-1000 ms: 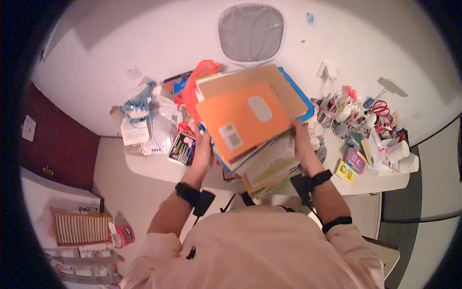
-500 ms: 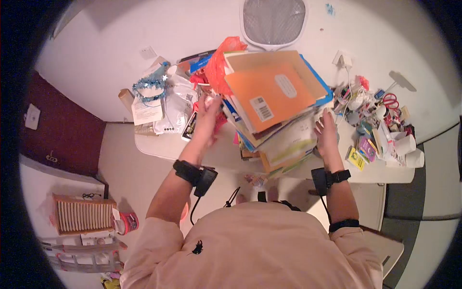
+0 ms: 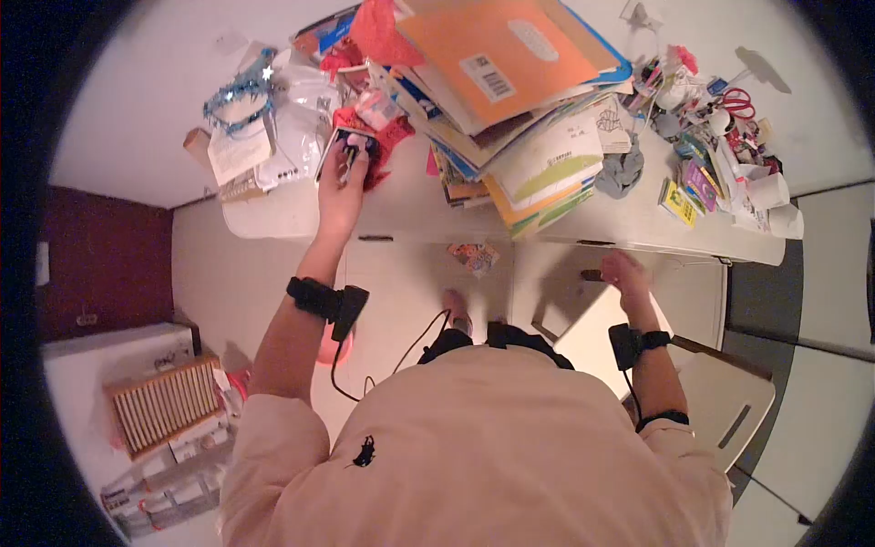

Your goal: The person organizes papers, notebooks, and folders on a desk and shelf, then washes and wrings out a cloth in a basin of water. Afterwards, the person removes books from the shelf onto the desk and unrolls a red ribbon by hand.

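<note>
My left hand (image 3: 339, 196) is at the near edge of a small dark case (image 3: 359, 144), its fingers closed around something too small to name. Red material (image 3: 394, 146) lies beside the case. A tall, uneven stack of books and papers (image 3: 538, 169) stands at the middle of the table, an orange booklet (image 3: 492, 50) on top. My right hand (image 3: 623, 272) hangs in front of the table's front edge, apart from the stack; its fingers are blurred.
Blue tinsel (image 3: 239, 105) and papers (image 3: 239, 150) lie at the table's left. At the right are red scissors (image 3: 738, 103), a yellow box (image 3: 677, 202), white cups (image 3: 767, 191) and clutter. A grey cloth (image 3: 620, 171) touches the stack's right side. A board (image 3: 592, 333) stands below.
Both hands have come away from the stack, which now rests on the table. My left hand has moved left to the dark case, and my right hand has dropped toward my body.
</note>
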A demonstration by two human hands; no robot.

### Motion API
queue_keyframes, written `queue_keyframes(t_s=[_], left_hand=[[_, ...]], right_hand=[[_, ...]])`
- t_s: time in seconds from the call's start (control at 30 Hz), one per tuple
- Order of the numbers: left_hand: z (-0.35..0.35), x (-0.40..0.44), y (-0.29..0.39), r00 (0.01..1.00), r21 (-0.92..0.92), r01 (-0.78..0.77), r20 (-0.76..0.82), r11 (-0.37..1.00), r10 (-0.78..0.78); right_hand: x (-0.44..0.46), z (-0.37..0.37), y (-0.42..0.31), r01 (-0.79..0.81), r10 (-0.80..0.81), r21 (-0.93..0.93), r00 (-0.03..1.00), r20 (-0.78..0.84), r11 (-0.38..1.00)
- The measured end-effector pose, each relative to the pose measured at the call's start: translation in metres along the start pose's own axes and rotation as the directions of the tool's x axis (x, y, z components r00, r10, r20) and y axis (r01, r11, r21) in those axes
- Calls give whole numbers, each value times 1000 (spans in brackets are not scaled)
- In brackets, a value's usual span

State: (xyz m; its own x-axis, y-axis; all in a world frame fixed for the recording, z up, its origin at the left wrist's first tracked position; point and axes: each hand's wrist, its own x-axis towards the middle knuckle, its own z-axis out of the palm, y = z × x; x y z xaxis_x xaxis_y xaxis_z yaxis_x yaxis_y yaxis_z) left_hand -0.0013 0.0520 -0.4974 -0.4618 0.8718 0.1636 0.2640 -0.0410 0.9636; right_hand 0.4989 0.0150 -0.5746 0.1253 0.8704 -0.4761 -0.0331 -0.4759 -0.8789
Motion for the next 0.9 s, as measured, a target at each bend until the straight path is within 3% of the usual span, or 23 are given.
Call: queue_keyframes(t_s=[0.03,0.07,0.1,0.17,0.2,0.23,0.27,0.37,0.4,0.47,0.5,0.57,0.6,0.63,0.7,0.77,0.83,0.9], left_hand=[[-1,-9,-1,1000,8,21,-16,1000,-21],[0,-18,4,991,212,-132,-8,968,137],[1,-25,8,958,407,-275,40,871,284],[9,-30,1,942,488,-318,63,813,330],[12,-29,-8,907,577,-403,147,711,394],[16,-32,-13,861,641,-488,245,592,445],[21,-33,-17,844,684,-514,295,518,449],[34,-30,-36,823,728,-556,417,401,385],[37,-30,-44,815,702,-576,448,419,367],[44,-33,-59,772,692,-632,520,349,365],[49,-35,-66,742,693,-663,561,282,367],[50,-34,-88,785,693,-619,568,370,249],[57,-37,-88,780,699,-626,554,347,292],[61,-42,-89,775,706,-629,537,326,333],[39,-32,-116,731,710,-680,636,184,248],[0,-21,-150,779,663,-599,613,449,133],[-10,-20,-149,772,624,-604,612,496,171],[-13,-19,-141,773,601,-612,593,515,227]], right_hand=[[5,-8,21,20,-11,-138,998,63,990],[12,-9,37,-114,128,-182,989,70,977],[26,-17,70,-128,147,-197,985,89,972],[52,-36,144,17,112,-587,977,182,809],[48,-32,154,2,136,-584,972,192,812],[44,-29,166,261,-12,-803,953,302,536],[40,-23,171,463,-113,-873,886,450,155],[57,-30,243,485,-125,-862,874,470,150],[59,-31,261,464,-124,-869,885,448,173],[48,-15,268,144,29,-873,984,178,467],[46,-8,271,104,38,-864,989,141,493],[47,1,282,66,159,-893,975,152,446],[46,2,303,102,57,-860,987,150,501],[49,4,322,61,64,-850,992,111,523],[59,9,361,246,-62,-879,968,243,408],[82,22,417,123,11,-876,989,144,466],[109,43,470,0,82,-854,995,50,521],[138,66,509,-46,101,-894,995,-1,446]])
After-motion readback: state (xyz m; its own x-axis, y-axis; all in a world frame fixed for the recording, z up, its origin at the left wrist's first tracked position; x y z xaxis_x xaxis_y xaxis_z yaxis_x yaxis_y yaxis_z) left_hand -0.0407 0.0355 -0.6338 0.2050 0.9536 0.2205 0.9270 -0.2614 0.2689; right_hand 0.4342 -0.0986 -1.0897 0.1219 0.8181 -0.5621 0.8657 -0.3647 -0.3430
